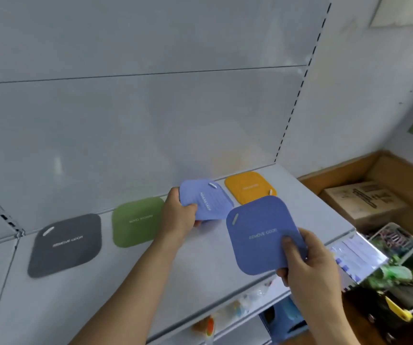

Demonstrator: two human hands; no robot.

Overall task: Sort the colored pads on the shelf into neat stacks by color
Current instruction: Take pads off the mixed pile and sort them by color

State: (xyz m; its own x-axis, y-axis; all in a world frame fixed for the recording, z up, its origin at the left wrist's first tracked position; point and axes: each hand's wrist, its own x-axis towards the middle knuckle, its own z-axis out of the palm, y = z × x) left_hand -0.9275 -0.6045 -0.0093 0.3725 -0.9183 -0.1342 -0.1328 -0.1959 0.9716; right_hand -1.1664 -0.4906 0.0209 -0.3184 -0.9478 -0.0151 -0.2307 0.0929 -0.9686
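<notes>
While both blue pads read "REMOVE ODOR" in white, the left hand [177, 215] grips the paler blue pad [206, 201] by its edge above the shelf [188, 275], and the right hand [307, 262] pinches the darker blue pad [262, 235], thumb on top, just beside at 4 o'clock. Grey pad [66, 245], same wording, lies flat far left; green pad [137, 221] w/ mirrored text next to it; orange pad [249, 186] at 1 o'clock, text unreadable. Cardboard box [364, 202] sits at 3 o'clock. Count: 5 pads, 2 blue, 1 each grey, green, orange.
</notes>
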